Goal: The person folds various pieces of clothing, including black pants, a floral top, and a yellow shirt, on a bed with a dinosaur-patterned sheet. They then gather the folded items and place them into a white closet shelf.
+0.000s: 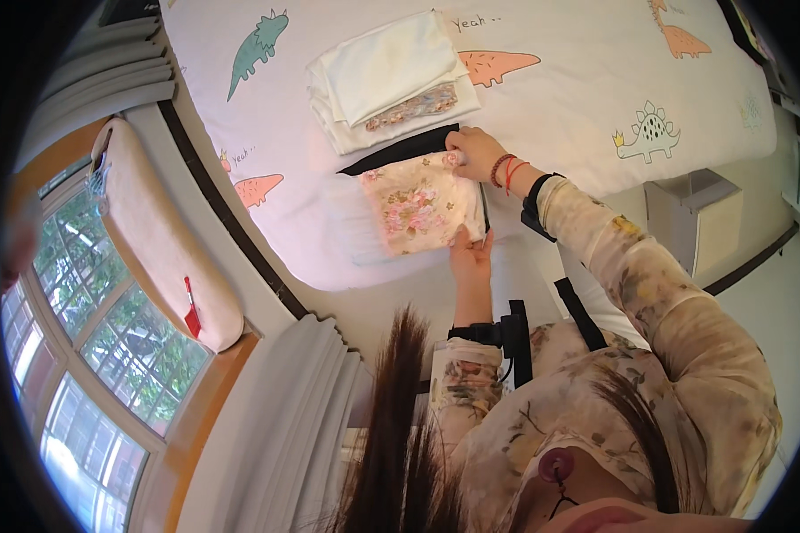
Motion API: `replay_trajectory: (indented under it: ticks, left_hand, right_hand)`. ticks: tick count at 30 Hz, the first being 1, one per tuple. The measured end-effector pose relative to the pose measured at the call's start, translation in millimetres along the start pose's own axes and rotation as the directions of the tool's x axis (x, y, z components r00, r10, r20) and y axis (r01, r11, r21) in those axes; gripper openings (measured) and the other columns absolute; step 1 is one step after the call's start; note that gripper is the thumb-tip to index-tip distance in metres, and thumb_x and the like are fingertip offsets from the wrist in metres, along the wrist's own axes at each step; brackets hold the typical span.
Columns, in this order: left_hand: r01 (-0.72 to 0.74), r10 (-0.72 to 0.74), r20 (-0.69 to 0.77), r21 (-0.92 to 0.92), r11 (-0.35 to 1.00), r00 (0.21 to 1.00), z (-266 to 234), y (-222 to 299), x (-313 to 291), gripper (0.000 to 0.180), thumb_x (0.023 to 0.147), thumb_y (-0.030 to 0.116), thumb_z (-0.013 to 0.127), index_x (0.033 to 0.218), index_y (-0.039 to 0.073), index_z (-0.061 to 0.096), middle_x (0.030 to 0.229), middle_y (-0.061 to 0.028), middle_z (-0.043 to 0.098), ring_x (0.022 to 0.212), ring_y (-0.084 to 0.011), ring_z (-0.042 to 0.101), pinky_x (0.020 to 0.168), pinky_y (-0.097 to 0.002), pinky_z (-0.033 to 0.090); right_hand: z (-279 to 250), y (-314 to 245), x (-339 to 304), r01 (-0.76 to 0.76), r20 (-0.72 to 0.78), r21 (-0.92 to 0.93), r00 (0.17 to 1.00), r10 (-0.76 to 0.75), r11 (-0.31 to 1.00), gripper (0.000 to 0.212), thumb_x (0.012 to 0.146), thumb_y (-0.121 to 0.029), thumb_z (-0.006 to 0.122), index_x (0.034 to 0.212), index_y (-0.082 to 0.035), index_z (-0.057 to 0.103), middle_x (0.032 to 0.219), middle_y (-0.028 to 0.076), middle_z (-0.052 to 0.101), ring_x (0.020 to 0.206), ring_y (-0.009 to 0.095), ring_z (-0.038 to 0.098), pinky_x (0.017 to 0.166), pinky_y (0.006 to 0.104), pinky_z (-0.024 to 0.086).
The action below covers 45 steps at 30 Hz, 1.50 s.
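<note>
No packages, screens or signs in view. Possibly one small red tag [192, 311] hanging at eight o'clock on the cream window-seat cushion [164, 244]; too small to tell for sure.

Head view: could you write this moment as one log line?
left hand: holds floral cloth near edge | right hand: pinches its far corner | cloth on dinosaur sheet | folded white stack behind
</note>
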State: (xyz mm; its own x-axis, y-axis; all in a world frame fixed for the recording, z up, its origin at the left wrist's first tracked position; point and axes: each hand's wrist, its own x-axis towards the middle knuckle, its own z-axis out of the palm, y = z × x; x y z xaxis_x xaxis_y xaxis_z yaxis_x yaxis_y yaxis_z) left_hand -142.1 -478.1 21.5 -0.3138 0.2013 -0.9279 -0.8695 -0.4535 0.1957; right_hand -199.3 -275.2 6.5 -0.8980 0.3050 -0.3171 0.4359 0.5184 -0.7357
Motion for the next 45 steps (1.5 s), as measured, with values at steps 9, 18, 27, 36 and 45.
replay_trajectory:
  ticks: [9,18,27,36,45]
  left_hand:
    - [-0.403,0.405,0.053,-0.040,0.914,0.913,38.5,5.9,-14.8,0.039,0.087,0.005,0.052,0.124,-0.001,0.042,0.118,-0.0154,0.054,0.108,-0.0320,0.055,0.088,-0.0474,0.049]
    - [-0.341,0.274,0.408,0.099,0.935,0.871,189.9,-39.1,-66.9,0.060,0.075,-0.007,0.049,0.133,-0.001,0.032,0.124,-0.0158,0.048,0.114,-0.0292,0.050,0.095,-0.0412,0.044]
    - [-0.321,-0.074,0.645,0.472,0.821,0.760,315.6,-119.1,-28.6,0.051,0.077,-0.005,0.052,0.126,-0.004,0.039,0.116,-0.0166,0.055,0.103,-0.0279,0.058,0.087,-0.0370,0.049]
    - [-0.072,0.023,0.073,0.800,0.595,0.997,247.3,-226.6,109.0,0.035,0.084,0.007,0.062,0.113,0.000,0.044,0.111,-0.0119,0.055,0.096,-0.0227,0.060,0.077,-0.0366,0.056]
    - [-0.424,0.368,0.293,0.835,0.352,0.883,227.8,-248.3,97.5,0.054,0.079,0.010,0.068,0.119,-0.007,0.036,0.117,-0.0207,0.048,0.109,-0.0309,0.049,0.090,-0.0425,0.045]
  right_hand:
    - [-25.3,12.0,-0.5,0.212,0.107,0.175,0.967,-0.232,0.962,0.012,0.074,-0.017,0.063,0.077,-0.009,0.054,0.086,0.015,0.054,0.081,0.031,0.053,0.068,0.0391,0.044]
    - [-172.4,86.2,-69.9,-0.580,0.579,0.798,0.813,-0.058,-0.166,0.031,0.081,-0.013,0.065,0.108,0.000,0.056,0.100,0.009,0.062,0.089,0.018,0.061,0.079,0.0325,0.052]
    - [-324.1,168.1,-125.7,-0.041,-0.113,0.820,0.966,0.231,0.572,0.016,0.081,-0.010,0.068,0.088,-0.001,0.058,0.077,-0.002,0.059,0.069,0.003,0.053,0.063,0.0169,0.043]
    - [-217.9,310.7,-129.1,-0.429,-0.085,0.706,0.738,0.669,0.564,0.032,0.078,-0.012,0.071,0.099,0.001,0.051,0.080,0.004,0.060,0.072,0.010,0.059,0.057,0.0233,0.053]
    - [-210.4,325.5,-134.0,-0.451,-0.035,0.734,0.721,0.692,0.507,0.032,0.074,-0.013,0.075,0.094,0.000,0.053,0.076,0.006,0.062,0.062,0.011,0.059,0.050,0.0234,0.051]
